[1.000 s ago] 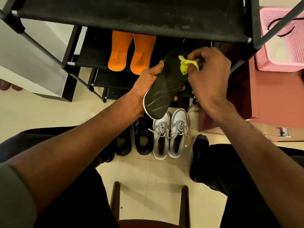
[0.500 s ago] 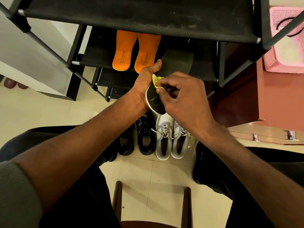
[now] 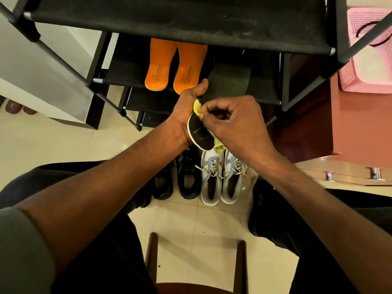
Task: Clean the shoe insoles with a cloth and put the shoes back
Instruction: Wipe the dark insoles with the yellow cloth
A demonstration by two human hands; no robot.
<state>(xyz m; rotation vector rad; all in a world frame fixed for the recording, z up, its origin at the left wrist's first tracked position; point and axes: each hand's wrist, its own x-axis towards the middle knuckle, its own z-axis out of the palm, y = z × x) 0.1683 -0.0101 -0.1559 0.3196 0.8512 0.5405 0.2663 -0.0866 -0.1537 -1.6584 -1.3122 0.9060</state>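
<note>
Item: dark flat foam insole with a pale rim (image 3: 214,107), centre of frame, held tilted with its heel end low and its toe end up toward the black fabric-and-tube shoe rack (image 3: 182,20). Status: cleaning in progress.

Left hand (image 3: 186,111): grips the insole along its left edge, thumb curled over the top face, fingers (image 3: 202,84) wrapped behind.

Right hand (image 3: 235,122): fingers curled shut around a crumpled yellow-green cloth (image 3: 197,107), pressing it on the insole. A second fold of cloth shows below the heel.

Change: a second ago the cloth sat at the toe end, upper centre; half a second ago it had come down to mid-length; now the right hand covers the lower half, with the toe end exposed and bare. Judgement: one full downward stroke is nearly complete; faint streaks near the heel suggest more passes are due.

Other stock:
- Pair of orange moulded insoles (image 3: 174,66), on the middle rack shelf, upper centre, side by side.
- Pair of grey-and-white laced trainers (image 3: 220,177), on the tiled floor below the hands, openings empty.
- Pair of black shoes (image 3: 176,177), just left of the trainers.
- Pink perforated plastic basket (image 3: 367,60), upper right.

Outstanding: refit insoles, return shoes to rack.
</note>
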